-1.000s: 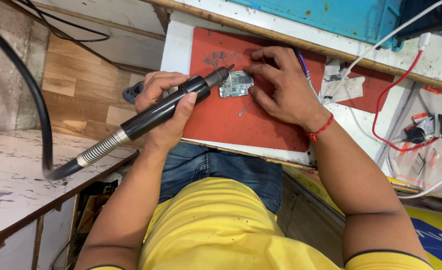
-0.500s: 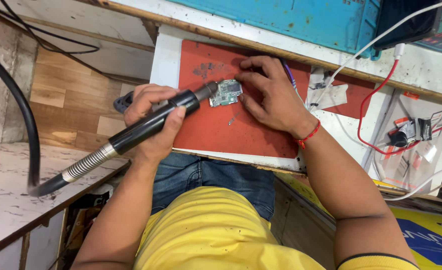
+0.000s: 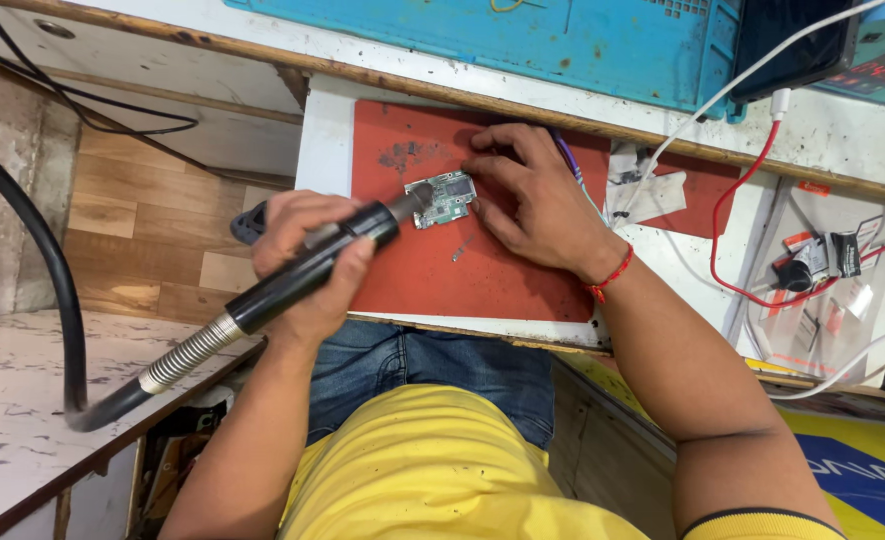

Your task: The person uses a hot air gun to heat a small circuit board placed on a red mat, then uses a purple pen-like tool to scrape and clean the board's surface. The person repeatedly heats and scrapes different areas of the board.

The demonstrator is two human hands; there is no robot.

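Observation:
My left hand grips a black hot-air handpiece with a metal spring collar and a thick black hose. Its nozzle tip rests at the left edge of a small green circuit board. The board lies on a red work mat. My right hand lies flat on the mat, its fingers pressing the board's right side and holding it down. A red thread bracelet sits on that wrist.
A blue plastic crate stands at the back of the bench. White and red cables and small parts lie on a white board at right. A small metal piece lies on the mat. A worn white table sits at left.
The view has shifted, so the mat and hands sit lower in frame. The nozzle stays at the board, and my right hand keeps holding it.

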